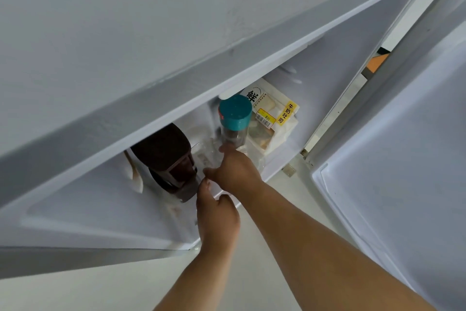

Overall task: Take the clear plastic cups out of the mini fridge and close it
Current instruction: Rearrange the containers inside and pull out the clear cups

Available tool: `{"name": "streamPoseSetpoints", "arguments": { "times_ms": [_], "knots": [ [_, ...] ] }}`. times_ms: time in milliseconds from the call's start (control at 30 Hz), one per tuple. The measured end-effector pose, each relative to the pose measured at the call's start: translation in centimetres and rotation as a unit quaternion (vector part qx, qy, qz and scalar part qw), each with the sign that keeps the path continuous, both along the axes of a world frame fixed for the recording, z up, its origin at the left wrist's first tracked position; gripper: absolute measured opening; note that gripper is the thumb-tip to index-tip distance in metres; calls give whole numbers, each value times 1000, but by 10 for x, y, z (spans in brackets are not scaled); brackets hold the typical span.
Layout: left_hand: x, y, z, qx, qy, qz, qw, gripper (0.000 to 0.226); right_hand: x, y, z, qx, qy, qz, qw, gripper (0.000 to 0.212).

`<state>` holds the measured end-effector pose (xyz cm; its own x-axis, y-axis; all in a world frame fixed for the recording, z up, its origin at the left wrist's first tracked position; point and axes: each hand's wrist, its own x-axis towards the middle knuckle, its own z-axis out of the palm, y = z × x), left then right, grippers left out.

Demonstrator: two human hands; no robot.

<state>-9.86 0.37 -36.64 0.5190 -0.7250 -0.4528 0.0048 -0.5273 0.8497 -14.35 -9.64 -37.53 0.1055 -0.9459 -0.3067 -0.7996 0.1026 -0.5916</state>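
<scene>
The white mini fridge (pixel 151 63) stands open below me, its door (pixel 403 159) swung out to the right. Inside, a clear plastic cup (pixel 205 154) stands between a dark brown container and a teal-capped jar. My right hand (pixel 237 172) reaches into the fridge, its fingers wrapped around the cup's right side. Just in front, at the fridge's front edge, my left hand (pixel 216 217) has its fingers curled around what looks like a second clear cup, mostly hidden. How many cups there are I cannot tell.
A dark brown container (pixel 166 156) sits left of the cup, and a teal-capped jar (pixel 234 119) to its right. A bagged loaf of bread (pixel 272 119) with a yellow label lies behind. Pale floor (pixel 126 285) lies below.
</scene>
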Motion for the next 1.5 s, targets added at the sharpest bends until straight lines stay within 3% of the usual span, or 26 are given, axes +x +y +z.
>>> {"name": "streamPoseSetpoints", "arguments": {
  "times_ms": [200, 400, 600, 700, 900, 967, 1067, 1200, 1300, 1367, 1500],
  "knots": [
    [-4, 1, 9, -55, 76, 29, 995, 38, -31, 14, 30, -127, 57, 11, 990, 73],
    [-20, -17, 26, -88, 79, -3, 993, 28, -83, 23, 68, -187, 72, 61, 978, 62],
    [-29, -40, 28, -60, 127, -39, 989, 56, -88, 6, 74, -215, 106, 109, 965, 55],
    [-30, -49, 25, -62, 127, -53, 989, 57, -86, -3, 64, -216, 110, 131, 961, 49],
    [-26, -66, 11, -41, 130, -65, 989, 8, -85, -10, 53, -184, 122, 153, 963, 58],
    [-26, -66, 12, -42, 130, -61, 989, 18, -86, -7, 52, -191, 116, 150, 963, 59],
    [-25, -58, 20, -37, 138, -49, 988, 54, -89, 3, 52, -212, 108, 146, 960, 60],
    [-19, -32, 30, -42, 119, -43, 991, 48, -95, 22, 58, -215, 121, 123, 961, 62],
    [-10, -11, 34, -62, 119, -6, 991, 26, -82, 30, 78, -272, 71, 62, 958, 42],
    [-4, -2, 39, -88, 117, 50, 988, 28, -57, 29, 97, -282, -17, 37, 959, 30],
    [1, 4, 53, -136, 215, 159, 954, 51, 5, 24, 126, -203, -86, 77, 972, 59]
  ]
}}
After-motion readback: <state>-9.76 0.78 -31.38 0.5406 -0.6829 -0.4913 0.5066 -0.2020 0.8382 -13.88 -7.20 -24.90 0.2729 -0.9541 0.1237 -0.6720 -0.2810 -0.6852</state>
